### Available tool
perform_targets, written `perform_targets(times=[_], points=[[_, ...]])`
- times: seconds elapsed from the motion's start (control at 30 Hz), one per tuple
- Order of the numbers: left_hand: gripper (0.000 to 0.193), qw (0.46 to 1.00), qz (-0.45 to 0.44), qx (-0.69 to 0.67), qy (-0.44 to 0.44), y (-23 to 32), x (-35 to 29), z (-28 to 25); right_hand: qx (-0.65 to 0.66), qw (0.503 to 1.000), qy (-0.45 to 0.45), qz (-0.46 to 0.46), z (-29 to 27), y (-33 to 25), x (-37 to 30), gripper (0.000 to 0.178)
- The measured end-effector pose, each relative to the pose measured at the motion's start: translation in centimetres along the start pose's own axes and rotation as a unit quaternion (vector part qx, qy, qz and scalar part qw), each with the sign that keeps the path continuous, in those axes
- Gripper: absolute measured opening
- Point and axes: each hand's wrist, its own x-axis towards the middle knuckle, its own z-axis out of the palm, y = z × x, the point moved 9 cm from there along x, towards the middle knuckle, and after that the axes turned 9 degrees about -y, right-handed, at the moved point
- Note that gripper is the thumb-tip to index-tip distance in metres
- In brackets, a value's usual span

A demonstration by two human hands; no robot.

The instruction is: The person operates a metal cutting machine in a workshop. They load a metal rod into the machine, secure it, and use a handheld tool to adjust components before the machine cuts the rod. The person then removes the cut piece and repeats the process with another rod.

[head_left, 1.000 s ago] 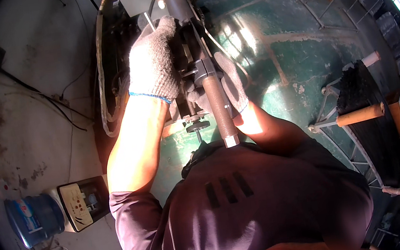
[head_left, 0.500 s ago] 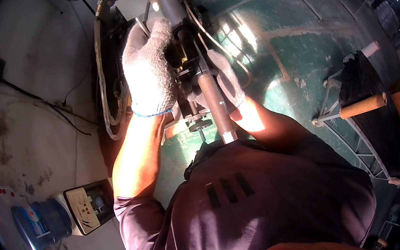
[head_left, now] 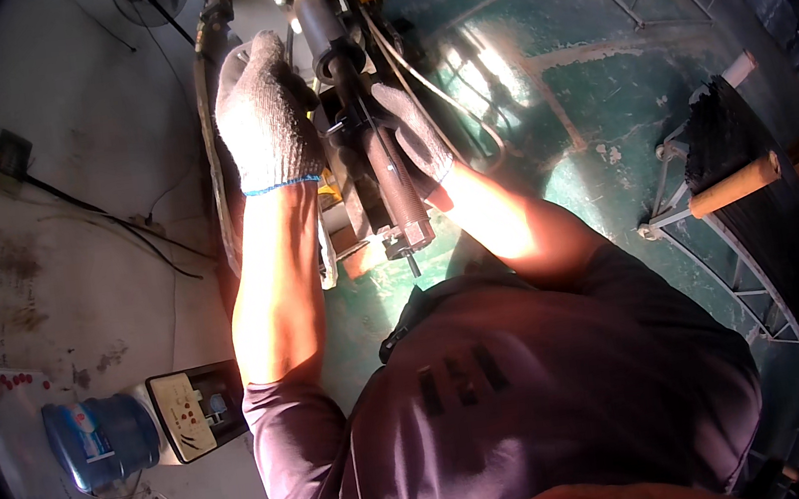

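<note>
A person in a dark purple shirt stands over a machine, above a green floor. On the right, a metal rack carries a black sheet; on the left is a blue water jug.

At the upper centre, a long threaded rod lies between the hands. Its long axis runs from the machine back toward the person's waist, leaning slightly right at the near end, which points at the shirt.

The gloved left hand is just left of the rod, fingers curled; whether they grasp anything cannot be told. The gloved right hand is against the rod's right side, its fingers partly hidden, so their grip cannot be told.
</note>
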Motion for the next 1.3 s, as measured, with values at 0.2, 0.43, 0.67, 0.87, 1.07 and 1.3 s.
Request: perform_targets(times=[0.2,0.43,0.67,0.87,1.07,1.3], points=[[0.016,0.999,0.026,-0.011,0.039,1.5,-1.6,-0.2,-0.066,0.993,-0.098,-0.008,2.7,-0.1,0.6,0.043],[0.016,0.973,0.160,0.164,0.025,2.5,-5.3,-1.2,-0.016,0.998,-0.051,0.024,4.4,-0.5,-0.8,0.039],[0.020,0.995,0.100,-0.006,0.021,0.7,-5.0,-1.1,0.071,0.995,-0.037,0.065,1.2,1.6,-0.7,0.035],[0.025,0.998,0.030,0.050,0.029,1.9,-2.6,-0.7,0.101,0.993,0.014,0.052,0.9,2.2,-0.8,0.037],[0.023,0.994,-0.085,-0.032,-0.060,-0.5,2.6,-0.2,0.074,0.993,-0.010,0.087,1.6,0.9,-1.8,0.044],[0.025,0.962,0.038,0.263,-0.063,2.3,1.3,0.2,0.062,0.992,-0.025,0.106,2.0,1.3,-2.3,0.044]])
